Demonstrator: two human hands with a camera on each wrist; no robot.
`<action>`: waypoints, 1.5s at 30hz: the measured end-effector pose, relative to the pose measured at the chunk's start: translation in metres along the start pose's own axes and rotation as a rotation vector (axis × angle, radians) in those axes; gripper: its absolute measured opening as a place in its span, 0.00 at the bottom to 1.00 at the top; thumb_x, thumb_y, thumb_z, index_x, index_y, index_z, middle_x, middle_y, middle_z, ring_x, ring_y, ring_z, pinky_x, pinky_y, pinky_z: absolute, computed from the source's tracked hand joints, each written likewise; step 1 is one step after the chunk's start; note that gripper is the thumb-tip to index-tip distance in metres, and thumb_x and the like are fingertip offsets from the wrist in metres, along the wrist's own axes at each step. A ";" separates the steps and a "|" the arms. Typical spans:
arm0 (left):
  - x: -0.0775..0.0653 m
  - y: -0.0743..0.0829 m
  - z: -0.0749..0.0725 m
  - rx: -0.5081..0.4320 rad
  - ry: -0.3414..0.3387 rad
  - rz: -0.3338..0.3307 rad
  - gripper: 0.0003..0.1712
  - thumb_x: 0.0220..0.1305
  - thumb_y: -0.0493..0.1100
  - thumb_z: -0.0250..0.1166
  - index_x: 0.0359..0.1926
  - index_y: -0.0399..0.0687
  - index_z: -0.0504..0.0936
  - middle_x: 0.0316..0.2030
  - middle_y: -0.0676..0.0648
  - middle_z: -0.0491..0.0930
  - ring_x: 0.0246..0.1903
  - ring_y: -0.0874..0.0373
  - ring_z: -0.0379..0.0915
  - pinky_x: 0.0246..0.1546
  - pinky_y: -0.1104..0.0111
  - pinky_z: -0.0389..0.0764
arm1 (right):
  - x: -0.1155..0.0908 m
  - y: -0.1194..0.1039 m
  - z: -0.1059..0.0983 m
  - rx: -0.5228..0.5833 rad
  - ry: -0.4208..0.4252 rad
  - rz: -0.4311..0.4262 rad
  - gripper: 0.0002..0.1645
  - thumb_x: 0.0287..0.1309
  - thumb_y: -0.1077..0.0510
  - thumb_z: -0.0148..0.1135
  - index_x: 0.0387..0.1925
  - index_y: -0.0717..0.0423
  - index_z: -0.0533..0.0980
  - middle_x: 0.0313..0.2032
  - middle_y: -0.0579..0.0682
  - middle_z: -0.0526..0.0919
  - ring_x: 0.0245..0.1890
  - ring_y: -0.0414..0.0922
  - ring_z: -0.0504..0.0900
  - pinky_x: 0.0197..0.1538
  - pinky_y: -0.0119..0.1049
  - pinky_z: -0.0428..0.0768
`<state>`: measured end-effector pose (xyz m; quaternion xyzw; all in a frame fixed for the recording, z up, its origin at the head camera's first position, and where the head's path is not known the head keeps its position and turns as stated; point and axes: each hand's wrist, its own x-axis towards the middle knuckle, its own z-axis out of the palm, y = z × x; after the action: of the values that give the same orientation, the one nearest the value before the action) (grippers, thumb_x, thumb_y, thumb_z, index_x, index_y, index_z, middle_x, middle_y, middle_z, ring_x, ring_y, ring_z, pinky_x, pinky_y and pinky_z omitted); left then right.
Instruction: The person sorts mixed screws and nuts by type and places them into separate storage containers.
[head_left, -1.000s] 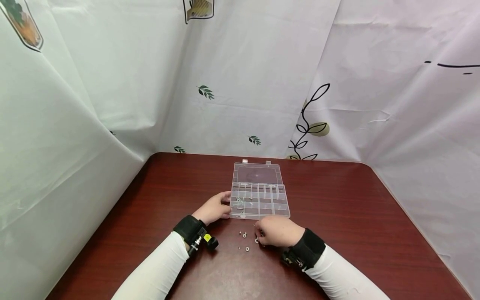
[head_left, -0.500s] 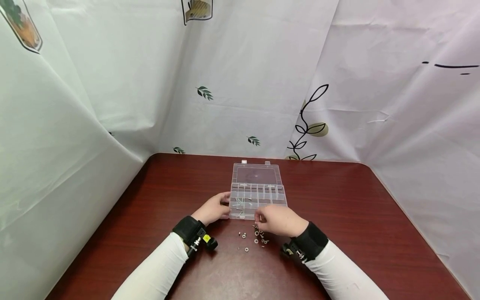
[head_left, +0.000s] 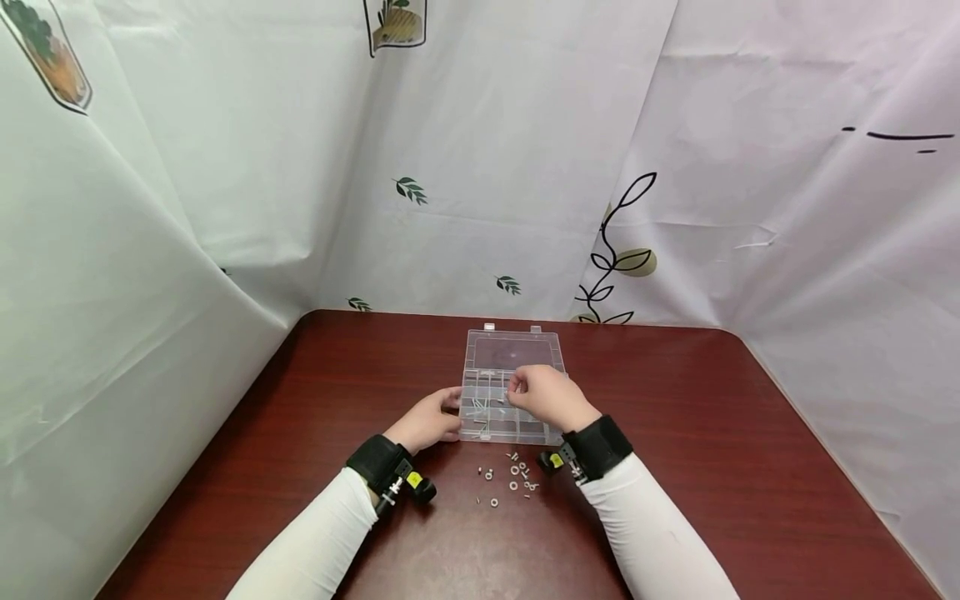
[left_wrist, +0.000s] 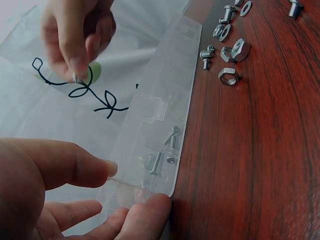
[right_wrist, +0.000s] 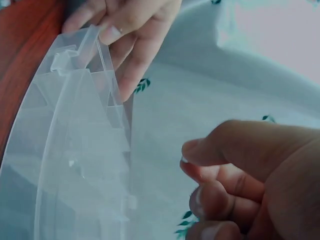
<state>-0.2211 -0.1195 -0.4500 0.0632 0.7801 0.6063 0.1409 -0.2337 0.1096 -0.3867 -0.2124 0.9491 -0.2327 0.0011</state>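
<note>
An open clear plastic compartment box (head_left: 529, 430) lies on the table, its lid (head_left: 513, 350) folded back. My left hand (head_left: 426, 421) holds the box's left side, thumb on the upper edge and fingers along the outside. Over the middle compartments, my right hand (head_left: 551, 397) pinches a tiny silvery piece, seemingly a small screw (left_wrist: 75, 77), between thumb and forefinger; most of it is hidden. Several long screws (left_wrist: 157, 162) sit in the left compartments. In front of the box lie loose hex nuts (left_wrist: 228, 76), washers (left_wrist: 246, 8) and short bolts (left_wrist: 295, 8).
The dark red wooden table (head_left: 675, 417) extends to both sides of the box. A white printed cloth (head_left: 480, 167) hangs behind the table and along its sides. Each wrist wears a black strap (head_left: 597, 447) with a small camera.
My right hand has risen from the loose hardware and moved forward over the box with the small piece pinched. My left hand stays at the box's left side.
</note>
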 end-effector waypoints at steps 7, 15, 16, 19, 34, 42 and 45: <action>-0.003 -0.001 0.003 -0.001 0.002 0.002 0.41 0.55 0.26 0.58 0.72 0.33 0.60 0.57 0.33 0.73 0.44 0.47 0.79 0.40 0.58 0.84 | 0.017 0.012 0.024 0.011 -0.026 0.096 0.08 0.63 0.54 0.62 0.27 0.47 0.78 0.22 0.43 0.76 0.19 0.41 0.68 0.27 0.35 0.67; -0.002 0.002 0.000 0.008 -0.010 0.007 0.40 0.57 0.26 0.58 0.72 0.34 0.61 0.58 0.34 0.73 0.45 0.47 0.79 0.40 0.57 0.84 | 0.018 0.017 0.033 -0.034 -0.026 0.106 0.08 0.63 0.53 0.64 0.27 0.47 0.79 0.24 0.42 0.77 0.20 0.41 0.71 0.26 0.35 0.68; -0.002 0.002 0.000 0.008 -0.014 0.009 0.40 0.57 0.26 0.58 0.72 0.34 0.61 0.58 0.33 0.73 0.44 0.47 0.79 0.40 0.57 0.84 | 0.018 0.017 0.032 -0.032 -0.027 0.106 0.09 0.63 0.53 0.64 0.27 0.47 0.79 0.24 0.42 0.78 0.20 0.41 0.71 0.27 0.35 0.68; 0.000 0.003 -0.001 0.012 -0.016 0.005 0.39 0.57 0.26 0.58 0.72 0.35 0.61 0.58 0.34 0.73 0.44 0.48 0.79 0.40 0.58 0.84 | 0.018 0.015 0.030 -0.025 -0.023 0.109 0.09 0.63 0.53 0.64 0.27 0.48 0.79 0.23 0.43 0.77 0.19 0.42 0.71 0.26 0.35 0.68; 0.002 0.003 0.001 0.023 -0.008 -0.004 0.39 0.57 0.26 0.57 0.72 0.35 0.62 0.57 0.34 0.73 0.44 0.48 0.79 0.40 0.58 0.84 | 0.006 0.004 0.018 -0.072 -0.010 0.059 0.08 0.60 0.50 0.67 0.27 0.44 0.80 0.19 0.41 0.75 0.18 0.41 0.70 0.24 0.36 0.67; 0.003 0.003 0.001 0.013 -0.010 0.008 0.38 0.57 0.26 0.57 0.71 0.35 0.63 0.57 0.34 0.73 0.44 0.48 0.79 0.40 0.57 0.84 | -0.021 0.000 0.010 -0.174 -0.026 -0.082 0.05 0.57 0.51 0.68 0.27 0.42 0.80 0.17 0.37 0.72 0.20 0.38 0.70 0.25 0.37 0.70; 0.001 0.003 0.000 0.013 -0.005 -0.002 0.39 0.57 0.26 0.58 0.71 0.35 0.63 0.57 0.34 0.73 0.44 0.48 0.79 0.40 0.57 0.84 | -0.035 0.005 0.011 -0.206 -0.070 -0.148 0.04 0.56 0.51 0.68 0.27 0.41 0.80 0.19 0.35 0.73 0.21 0.36 0.70 0.25 0.35 0.71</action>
<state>-0.2221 -0.1186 -0.4469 0.0649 0.7837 0.6009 0.1431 -0.2026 0.1224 -0.4020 -0.2888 0.9491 -0.1257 -0.0046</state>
